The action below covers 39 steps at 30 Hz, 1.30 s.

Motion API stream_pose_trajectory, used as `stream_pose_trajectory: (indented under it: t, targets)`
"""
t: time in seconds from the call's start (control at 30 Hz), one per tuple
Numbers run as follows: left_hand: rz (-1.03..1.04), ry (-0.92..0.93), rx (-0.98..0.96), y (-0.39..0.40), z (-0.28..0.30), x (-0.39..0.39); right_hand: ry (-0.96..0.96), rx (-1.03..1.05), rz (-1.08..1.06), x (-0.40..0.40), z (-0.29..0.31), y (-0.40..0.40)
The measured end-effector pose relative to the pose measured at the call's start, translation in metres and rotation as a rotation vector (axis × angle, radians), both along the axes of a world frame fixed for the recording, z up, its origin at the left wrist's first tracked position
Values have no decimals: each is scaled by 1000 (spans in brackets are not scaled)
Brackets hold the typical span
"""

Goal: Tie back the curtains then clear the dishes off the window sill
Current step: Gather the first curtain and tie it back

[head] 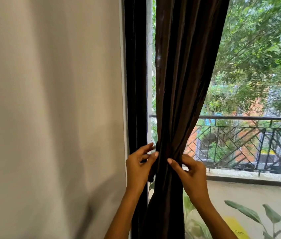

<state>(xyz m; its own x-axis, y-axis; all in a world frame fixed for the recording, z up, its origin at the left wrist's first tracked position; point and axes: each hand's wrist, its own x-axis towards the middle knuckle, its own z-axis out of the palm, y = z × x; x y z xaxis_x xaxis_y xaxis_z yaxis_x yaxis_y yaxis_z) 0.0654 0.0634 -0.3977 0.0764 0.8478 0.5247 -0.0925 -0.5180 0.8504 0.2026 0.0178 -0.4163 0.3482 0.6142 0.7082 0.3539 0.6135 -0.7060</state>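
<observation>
Gathering: the dark curtain (179,94) was drawn into a narrow bunch beside the window frame (135,83), likely so a tie could go round its waist.
Left hand (140,167): its fingers were curled on the bunch's left edge, steadying it.
Right hand (190,171): thumb and forefinger were pinched on the folds from the right.
Tie-back: no separate band could be made out against the dark cloth.
Sill and dishes: neither showed; only the balcony railing (239,135) lay beyond.

bright daylight through the window (256,66); soft blur, edges bowed.
</observation>
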Motion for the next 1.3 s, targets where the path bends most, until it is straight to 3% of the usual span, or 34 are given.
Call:
stream_pose_trajectory:
  t: [0.17, 0.27, 0.4, 0.6, 0.77, 0.83, 0.97, 1.03, 1.13, 1.3]
  targets:
    - [-223, -62, -126, -1, 6, -5, -1, -1, -19, 4, 2, -5]
    - [-115, -67, -55, 3, 4, -11, 40, -9, -55, 6, 0, -5]
    - [-107, 82, 98, -3, 4, -11, 6, 13, -152, -2, -1, -5]
    - [-130, 140, 100, -22, 7, -8, -132, 44, -329, -15, -8, -1]
    - [-84, 76, 110, -37, 11, 8, -310, -10, -427, -28, -13, -4]
    - [10, 19, 127, -38, 10, 11, -355, -27, -329, -30, -13, -8]
    - [128, -37, 169, -30, 12, 4, -327, -97, 153, -11, 2, -20]
    - [57, -25, 157, -24, 15, -6, -267, -86, 185, 7, 13, -18]
    - [-150, -5, 90, -18, 22, -19, -393, -44, 68, 22, 24, -8]
    - [-327, 40, 41, -19, 31, -34, -351, -215, 290, 24, 39, -8]
